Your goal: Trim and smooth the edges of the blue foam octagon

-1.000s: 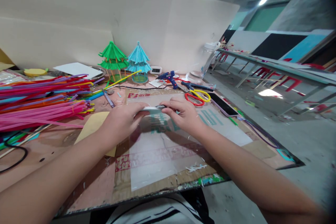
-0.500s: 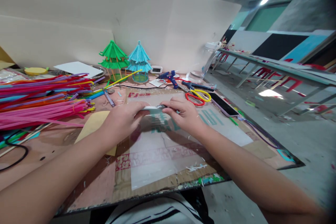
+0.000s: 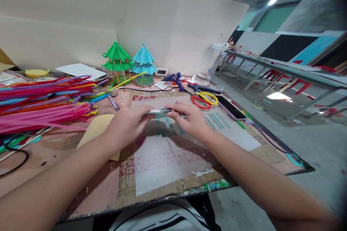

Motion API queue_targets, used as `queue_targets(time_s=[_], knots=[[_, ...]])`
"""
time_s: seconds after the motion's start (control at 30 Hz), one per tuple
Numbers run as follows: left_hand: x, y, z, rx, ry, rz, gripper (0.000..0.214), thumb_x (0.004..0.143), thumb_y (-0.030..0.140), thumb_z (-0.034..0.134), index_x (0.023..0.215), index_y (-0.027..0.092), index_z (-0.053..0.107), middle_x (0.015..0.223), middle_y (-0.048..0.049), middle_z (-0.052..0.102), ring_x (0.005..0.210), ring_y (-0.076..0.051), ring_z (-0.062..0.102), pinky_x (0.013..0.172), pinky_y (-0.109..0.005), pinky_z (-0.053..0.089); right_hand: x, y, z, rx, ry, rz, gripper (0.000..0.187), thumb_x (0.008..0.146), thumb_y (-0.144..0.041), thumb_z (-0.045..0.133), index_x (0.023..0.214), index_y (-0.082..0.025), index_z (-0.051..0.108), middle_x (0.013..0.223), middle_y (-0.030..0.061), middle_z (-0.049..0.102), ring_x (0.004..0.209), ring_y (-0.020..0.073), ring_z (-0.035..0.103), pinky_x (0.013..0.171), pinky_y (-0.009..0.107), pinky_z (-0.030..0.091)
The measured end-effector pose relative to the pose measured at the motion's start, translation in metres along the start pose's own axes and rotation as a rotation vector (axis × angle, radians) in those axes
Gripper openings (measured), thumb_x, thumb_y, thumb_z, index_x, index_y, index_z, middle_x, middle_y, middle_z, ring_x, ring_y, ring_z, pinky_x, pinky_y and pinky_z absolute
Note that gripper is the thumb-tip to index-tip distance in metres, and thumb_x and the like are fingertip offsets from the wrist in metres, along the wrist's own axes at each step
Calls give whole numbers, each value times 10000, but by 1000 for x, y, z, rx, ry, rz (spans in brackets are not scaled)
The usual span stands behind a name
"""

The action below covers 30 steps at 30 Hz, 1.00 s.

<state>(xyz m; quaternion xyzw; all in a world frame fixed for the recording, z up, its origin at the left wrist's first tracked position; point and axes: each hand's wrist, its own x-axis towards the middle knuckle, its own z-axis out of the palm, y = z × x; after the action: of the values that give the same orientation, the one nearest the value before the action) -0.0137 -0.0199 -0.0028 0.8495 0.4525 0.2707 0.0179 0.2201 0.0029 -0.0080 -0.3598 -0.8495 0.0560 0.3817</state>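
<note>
My left hand (image 3: 132,120) is closed on the end of a thin, flat white piece (image 3: 153,112), held above the table. My right hand (image 3: 192,118) pinches a small silvery metal tool (image 3: 165,110) against the other end of that piece; its exact kind is too small to make out. Below both hands lies a translucent white sheet (image 3: 159,173) over cardboard printed with green characters and a red border. White shavings (image 3: 203,172) are scattered near the front edge. A cut yellow sheet (image 3: 96,130) is partly hidden by my left forearm.
Bundled pipe cleaners (image 3: 46,112) fill the left side. Green (image 3: 117,57) and blue (image 3: 143,59) small pavilion models stand at the back. A glue gun (image 3: 175,78), scissors (image 3: 202,101), a phone (image 3: 231,108) and a clear plastic jug (image 3: 215,59) are on the right.
Both hands stay in nearly the same place. The metal tool and the white piece between my fingers have shifted and tilted very slightly.
</note>
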Motion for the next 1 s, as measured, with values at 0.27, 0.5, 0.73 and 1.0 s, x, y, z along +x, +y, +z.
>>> queue_targets(time_s=[0.27, 0.5, 0.73, 1.0], knots=[[-1, 0, 2, 9, -5, 3, 252, 932, 230, 499, 1105, 232, 682, 955, -41, 749, 824, -204, 681, 665, -272, 428, 1, -3, 0, -15, -20, -34, 276, 962, -371, 543, 1033, -195, 744, 739, 20, 616, 673, 137, 549, 642, 263, 392], [0, 0, 1, -23, 6, -6, 239, 937, 238, 493, 1078, 219, 684, 935, -41, 744, 811, -201, 674, 662, -269, 430, -1, -1, 0, -6, -8, -26, 266, 955, -371, 554, 1059, -201, 731, 765, 22, 627, 690, 139, 556, 654, 264, 399], [-1, 1, -2, 29, -4, 7, 254, 939, 234, 471, 1095, 226, 671, 969, -45, 747, 841, -203, 684, 665, -271, 434, 0, -3, -2, -40, -14, -35, 286, 959, -394, 542, 1058, -206, 734, 748, 21, 609, 688, 144, 553, 642, 266, 395], [-1, 1, 0, 29, -3, 6, 261, 930, 222, 484, 1108, 225, 675, 989, -46, 753, 857, -210, 692, 673, -280, 445, 0, 0, -1, -16, -16, -56, 279, 968, -378, 532, 1045, -203, 737, 759, 27, 624, 694, 142, 557, 651, 268, 403]])
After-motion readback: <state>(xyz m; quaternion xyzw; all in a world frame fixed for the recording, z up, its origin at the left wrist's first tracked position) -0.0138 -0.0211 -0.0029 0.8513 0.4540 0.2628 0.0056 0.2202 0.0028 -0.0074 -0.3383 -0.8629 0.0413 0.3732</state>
